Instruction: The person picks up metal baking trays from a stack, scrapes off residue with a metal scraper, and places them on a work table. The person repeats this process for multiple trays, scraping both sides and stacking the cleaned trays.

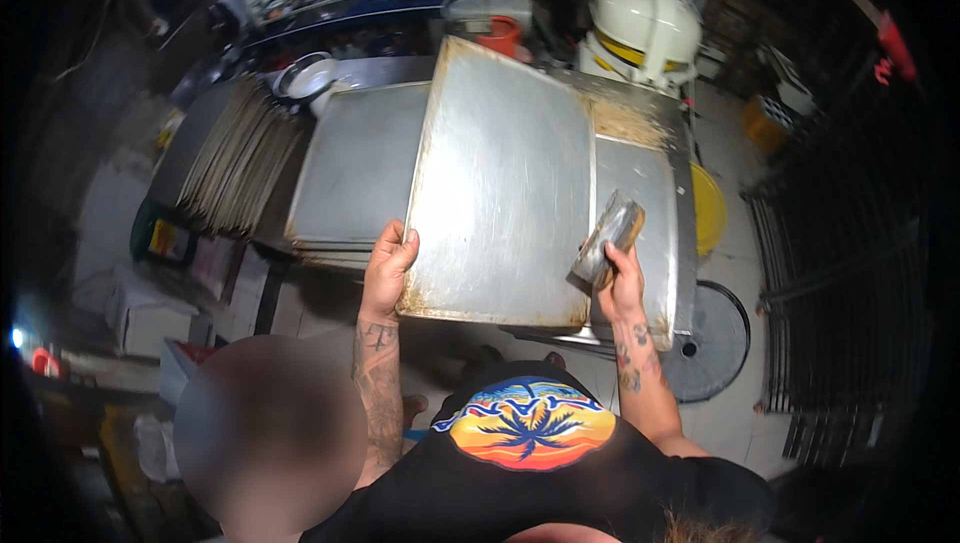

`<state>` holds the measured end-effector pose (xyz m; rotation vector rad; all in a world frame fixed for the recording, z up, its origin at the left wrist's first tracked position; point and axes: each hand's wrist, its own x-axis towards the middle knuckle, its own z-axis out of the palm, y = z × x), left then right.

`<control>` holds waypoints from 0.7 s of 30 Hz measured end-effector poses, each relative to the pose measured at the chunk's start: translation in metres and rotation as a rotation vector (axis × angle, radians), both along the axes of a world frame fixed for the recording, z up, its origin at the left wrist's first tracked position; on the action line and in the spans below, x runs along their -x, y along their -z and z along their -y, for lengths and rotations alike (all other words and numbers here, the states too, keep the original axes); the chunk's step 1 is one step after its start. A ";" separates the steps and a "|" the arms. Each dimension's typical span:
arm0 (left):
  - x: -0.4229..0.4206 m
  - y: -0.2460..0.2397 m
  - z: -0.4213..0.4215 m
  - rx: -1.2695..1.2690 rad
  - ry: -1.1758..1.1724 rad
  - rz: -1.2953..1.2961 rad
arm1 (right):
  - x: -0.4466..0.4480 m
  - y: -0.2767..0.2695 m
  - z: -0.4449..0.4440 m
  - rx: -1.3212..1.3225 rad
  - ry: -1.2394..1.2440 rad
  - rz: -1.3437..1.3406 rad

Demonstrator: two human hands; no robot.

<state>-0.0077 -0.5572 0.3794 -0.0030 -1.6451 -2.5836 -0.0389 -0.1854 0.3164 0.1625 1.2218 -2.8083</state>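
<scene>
A rectangular metal baking tray (502, 190) with browned rims and corners is tilted up in front of me. My left hand (389, 265) grips its left edge near the lower corner, thumb on the face. By the lower right edge of that tray, my right hand (624, 277) is closed around a broad scraper (609, 237) that looks like grey metal with a brown edge. Below and to the left lies a stack of similar trays (360, 160). Another tray (637, 198) lies flat at the right, partly hidden behind the raised one and my right hand.
Many thin trays stand on edge in a row (236, 157) at the left. Brown crumbs (626, 123) cover part of the metal table (681, 190). Behind are an orange bucket (501, 34) and a white machine (645, 25). A dark rack (840, 295) and a round lid (705, 348) are at right.
</scene>
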 end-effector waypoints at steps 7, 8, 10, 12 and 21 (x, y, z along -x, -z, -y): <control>0.026 0.084 0.207 0.851 -0.211 0.201 | 0.049 0.011 0.137 -0.081 -0.152 -0.047; 0.036 0.091 0.240 1.045 -0.278 0.233 | 0.063 0.010 0.159 -0.099 -0.174 -0.094; 0.058 0.093 0.248 1.335 -0.432 0.238 | 0.089 0.017 0.170 -0.176 -0.182 -0.140; 0.051 0.063 0.209 1.527 -0.656 0.196 | 0.082 0.005 0.155 -0.207 -0.186 -0.101; -0.008 0.132 -0.095 0.844 0.171 0.025 | -0.053 -0.020 -0.033 -1.678 -0.121 -0.460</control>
